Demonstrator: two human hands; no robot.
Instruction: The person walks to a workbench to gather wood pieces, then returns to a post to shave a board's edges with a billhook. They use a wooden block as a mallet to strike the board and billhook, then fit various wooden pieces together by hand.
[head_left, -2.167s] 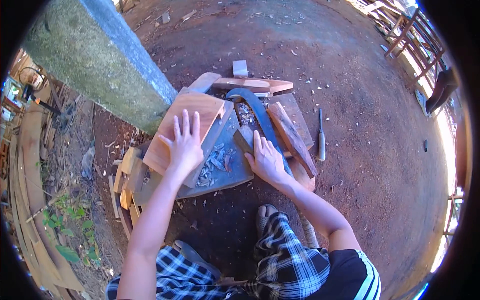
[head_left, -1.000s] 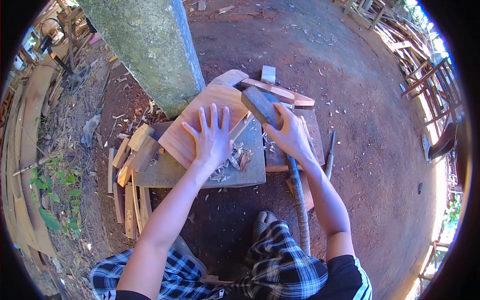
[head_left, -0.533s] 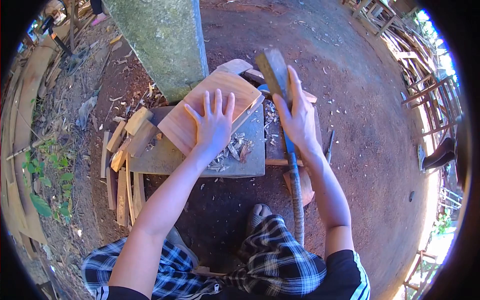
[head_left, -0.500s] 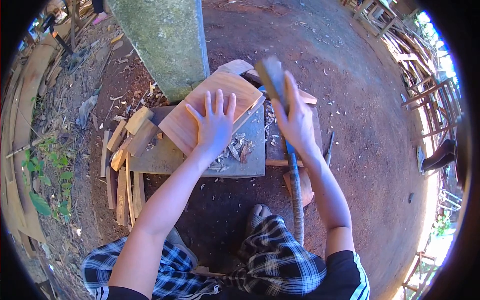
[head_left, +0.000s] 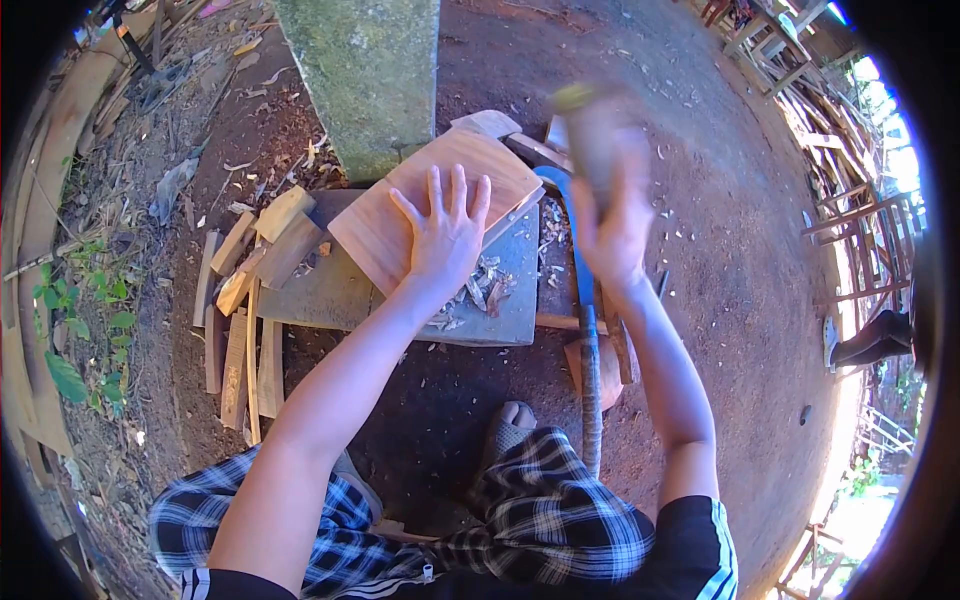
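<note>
My left hand lies flat with fingers spread on a smooth reddish wooden board, pressing it over a low grey bench. To the right, my right hand is raised, closed around a wooden block smeared by motion. Between the bench and my right forearm runs a long-handled tool with a curved blue blade; its wrapped handle points down toward my right knee. Wood shavings are scattered on the bench near my left wrist.
Several wood offcuts are piled at the bench's left end. A mossy concrete post stands just behind the board. Wooden frames and a person's leg are at the far right. My feet rest on the dirt ground.
My right hand has swung a little up and to the right with the wooden block, away from the board. My left hand stays spread on the board; the whole view has shifted slightly.
</note>
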